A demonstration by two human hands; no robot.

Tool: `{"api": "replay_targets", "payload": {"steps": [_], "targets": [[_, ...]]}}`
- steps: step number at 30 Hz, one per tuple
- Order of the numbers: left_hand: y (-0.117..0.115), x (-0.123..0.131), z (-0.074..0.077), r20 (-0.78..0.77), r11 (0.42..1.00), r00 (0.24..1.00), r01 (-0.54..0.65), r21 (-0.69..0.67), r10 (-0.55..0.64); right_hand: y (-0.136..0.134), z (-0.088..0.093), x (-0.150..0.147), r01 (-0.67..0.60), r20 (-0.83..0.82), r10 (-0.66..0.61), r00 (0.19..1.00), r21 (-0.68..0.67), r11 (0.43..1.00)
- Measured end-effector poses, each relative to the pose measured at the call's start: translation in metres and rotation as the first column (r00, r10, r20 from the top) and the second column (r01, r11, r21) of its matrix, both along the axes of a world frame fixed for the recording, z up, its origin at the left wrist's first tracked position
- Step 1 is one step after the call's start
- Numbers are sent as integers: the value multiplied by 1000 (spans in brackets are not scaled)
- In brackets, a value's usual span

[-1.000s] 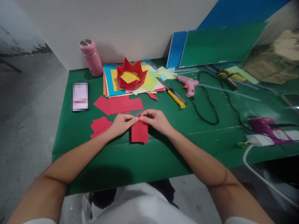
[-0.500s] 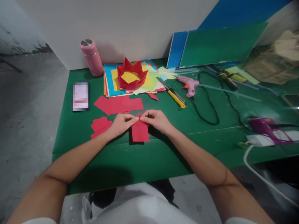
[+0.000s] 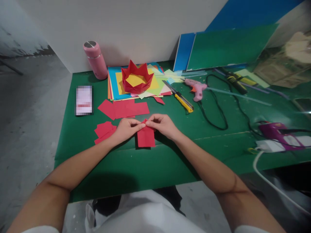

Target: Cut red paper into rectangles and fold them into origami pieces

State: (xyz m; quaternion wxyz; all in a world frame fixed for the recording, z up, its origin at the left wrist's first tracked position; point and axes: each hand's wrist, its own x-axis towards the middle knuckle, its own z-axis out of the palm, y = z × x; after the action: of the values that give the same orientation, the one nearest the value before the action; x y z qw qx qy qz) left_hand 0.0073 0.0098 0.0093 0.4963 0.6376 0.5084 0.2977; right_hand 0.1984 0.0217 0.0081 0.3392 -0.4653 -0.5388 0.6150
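A red paper piece [image 3: 146, 137] with a pointed, folded top is held just above the green table. My left hand [image 3: 128, 128] pinches its top from the left, and my right hand [image 3: 164, 125] pinches it from the right, thumbs almost touching. Left of my left hand lies a small pile of red paper pieces [image 3: 104, 130]. Beyond my hands, flat red rectangles [image 3: 121, 108] overlap one another. A red zigzag-edged paper ring [image 3: 137, 85] rests on a stack of coloured sheets [image 3: 114, 92].
A pink bottle [image 3: 96, 61] and a blurred-out flat object [image 3: 84, 100] stand at the left. To the right lie a yellow cutter [image 3: 184, 103], a pink glue gun [image 3: 198, 90] with its black cable, and a power strip [image 3: 269, 146] on the green table [image 3: 170, 165].
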Motion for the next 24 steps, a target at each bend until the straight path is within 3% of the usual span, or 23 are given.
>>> {"api": "replay_targets", "payload": {"steps": [24], "targets": [[-4, 3, 6, -14, 999, 999, -42, -10, 42, 0, 0, -1, -40, -69, 40, 997, -1, 999]]}}
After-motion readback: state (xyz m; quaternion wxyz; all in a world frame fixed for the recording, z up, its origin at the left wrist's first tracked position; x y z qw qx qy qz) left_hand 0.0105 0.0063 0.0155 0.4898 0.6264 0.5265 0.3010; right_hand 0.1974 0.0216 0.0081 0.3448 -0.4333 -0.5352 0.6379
